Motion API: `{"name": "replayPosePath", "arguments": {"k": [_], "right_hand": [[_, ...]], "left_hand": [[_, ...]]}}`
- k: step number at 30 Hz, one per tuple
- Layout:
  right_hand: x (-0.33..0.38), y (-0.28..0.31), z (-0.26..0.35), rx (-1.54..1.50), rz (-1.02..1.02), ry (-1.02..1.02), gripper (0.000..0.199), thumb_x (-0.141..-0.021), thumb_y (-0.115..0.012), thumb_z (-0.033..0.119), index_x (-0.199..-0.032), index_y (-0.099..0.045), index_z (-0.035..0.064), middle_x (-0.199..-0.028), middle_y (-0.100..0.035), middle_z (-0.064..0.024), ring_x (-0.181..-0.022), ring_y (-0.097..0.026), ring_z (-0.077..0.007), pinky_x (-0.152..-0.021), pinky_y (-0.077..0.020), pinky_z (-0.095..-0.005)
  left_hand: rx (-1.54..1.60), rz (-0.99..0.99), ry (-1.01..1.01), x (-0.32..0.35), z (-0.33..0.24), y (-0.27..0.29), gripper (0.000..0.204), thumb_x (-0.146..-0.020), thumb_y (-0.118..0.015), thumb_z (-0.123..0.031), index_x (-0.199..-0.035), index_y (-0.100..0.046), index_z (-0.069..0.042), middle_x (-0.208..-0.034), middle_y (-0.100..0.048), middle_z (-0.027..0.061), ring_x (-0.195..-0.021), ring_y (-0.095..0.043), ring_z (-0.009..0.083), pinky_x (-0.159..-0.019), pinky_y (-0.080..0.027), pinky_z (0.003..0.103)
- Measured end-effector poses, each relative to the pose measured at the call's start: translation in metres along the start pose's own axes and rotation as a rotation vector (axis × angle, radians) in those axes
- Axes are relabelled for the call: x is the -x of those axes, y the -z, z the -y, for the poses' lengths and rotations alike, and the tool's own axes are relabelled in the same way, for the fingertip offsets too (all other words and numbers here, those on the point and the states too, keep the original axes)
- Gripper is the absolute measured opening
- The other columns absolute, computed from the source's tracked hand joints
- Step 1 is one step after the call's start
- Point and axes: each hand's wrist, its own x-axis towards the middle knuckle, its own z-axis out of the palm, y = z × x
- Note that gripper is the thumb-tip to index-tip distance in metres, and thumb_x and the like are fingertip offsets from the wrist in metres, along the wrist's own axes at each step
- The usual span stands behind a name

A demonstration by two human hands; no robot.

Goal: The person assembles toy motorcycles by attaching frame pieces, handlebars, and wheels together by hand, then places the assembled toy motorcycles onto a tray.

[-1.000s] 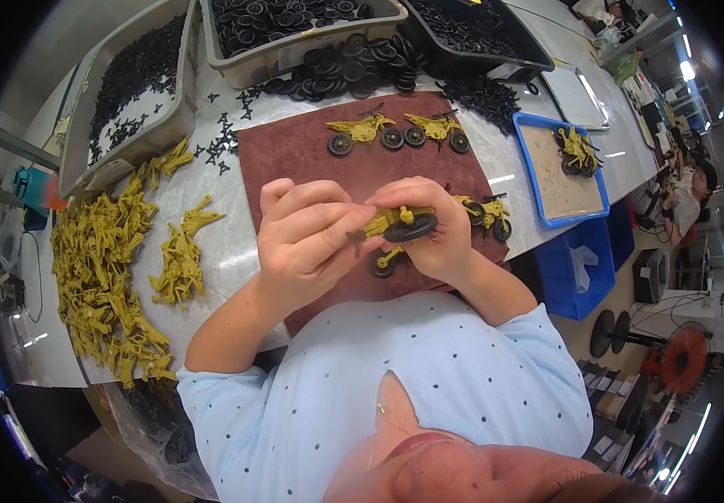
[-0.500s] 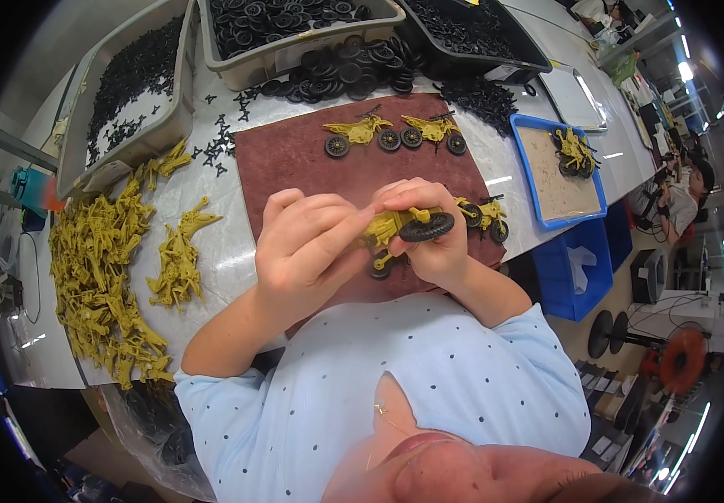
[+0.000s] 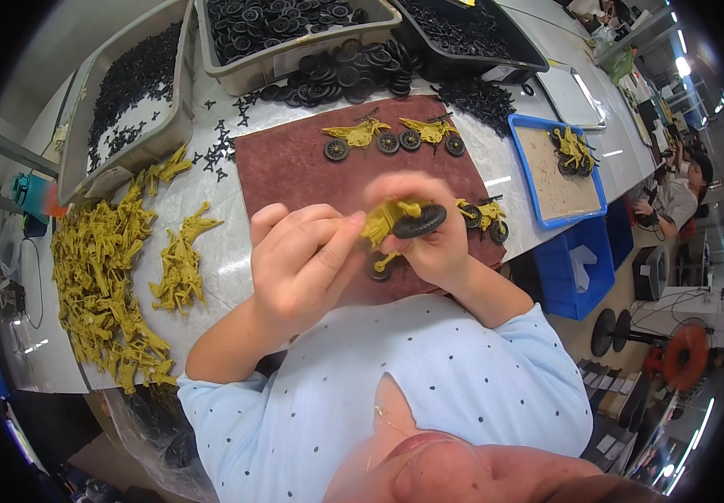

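Note:
Above the dark red cloth mat [image 3: 295, 168], my right hand [image 3: 439, 251] grips a yellow toy motorcycle [image 3: 385, 223] with a black wheel [image 3: 419, 221] on the end near the palm. The upper fingers of that hand are blurred. My left hand [image 3: 299, 264] is closed in a pinch right beside the toy's other end; what its fingertips hold, if anything, is hidden. On the mat's far side stand two toy motorcycles with black wheels [image 3: 358, 134], [image 3: 429, 132]. Others lie partly hidden behind my right hand [image 3: 489, 216] and below the held toy [image 3: 381, 267].
Yellow toy bodies [image 3: 106, 277] are heaped at the left, with a smaller cluster [image 3: 179, 264] beside them. Bins of black parts [image 3: 127, 147], [image 3: 303, 42], [image 3: 483, 67] line the back, with loose wheels [image 3: 349, 71] spilled in front. A blue tray [image 3: 556, 210] holds toys at right.
The held toy has shifted slightly left and its wheel has tilted. My right hand's upper fingers have lifted off the toy's top. My left fingertips have drawn back slightly.

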Motion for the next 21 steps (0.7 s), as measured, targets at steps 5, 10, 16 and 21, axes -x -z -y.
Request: {"name": "replayPosePath", "arguments": {"k": [5, 10, 16, 21], "right_hand": [[0.002, 0.001, 0.02, 0.95, -0.32, 0.527, 0.059, -0.067, -0.081, 0.052, -0.104, -0.057, 0.0132, -0.12, -0.037, -0.0174, -0.107, -0.043, -0.0308, -0.083, -0.043, -0.0388], [-0.003, -0.019, 0.034, 1.26, -0.29, 0.499, 0.025, -0.068, -0.083, 0.03, -0.081, -0.067, 0.0175, -0.106, -0.037, -0.0091, -0.092, -0.039, -0.0274, -0.074, -0.0385, -0.0334], [0.008, -0.018, 0.026, 1.084, -0.256, 0.525, 0.017, -0.069, -0.08, 0.018, -0.082, -0.069, 0.0147, -0.102, -0.038, -0.0075, -0.091, -0.039, -0.0265, -0.07, -0.0363, -0.0345], [0.004, -0.017, 0.022, 1.113, -0.256, 0.634, 0.016, -0.067, -0.081, 0.015, -0.078, -0.07, 0.0127, -0.099, -0.039, -0.0047, -0.092, -0.039, -0.0251, -0.071, -0.0366, -0.0377]], "left_hand": [[-0.28, -0.045, -0.082, 0.003, -0.001, -0.003, 0.037, -0.059, -0.069, -0.004, -0.095, -0.068, 0.004, -0.082, -0.064, 0.0077, -0.075, -0.063, 0.0191, -0.067, -0.031, 0.03], [-0.489, -0.082, -0.161, 0.007, -0.004, -0.003, 0.03, -0.069, -0.064, -0.011, -0.095, -0.071, 0.001, -0.084, -0.066, 0.0066, -0.078, -0.064, 0.0159, -0.066, -0.026, 0.029], [-0.51, -0.101, -0.218, 0.005, -0.006, 0.001, 0.026, -0.072, -0.064, -0.013, -0.095, -0.072, -0.002, -0.087, -0.067, 0.0047, -0.078, -0.064, 0.0136, -0.067, -0.023, 0.03], [-0.469, -0.081, -0.187, 0.007, -0.007, -0.001, 0.028, -0.072, -0.063, -0.012, -0.096, -0.071, 0.0, -0.086, -0.066, 0.0059, -0.079, -0.064, 0.0145, -0.067, -0.024, 0.029]]}}
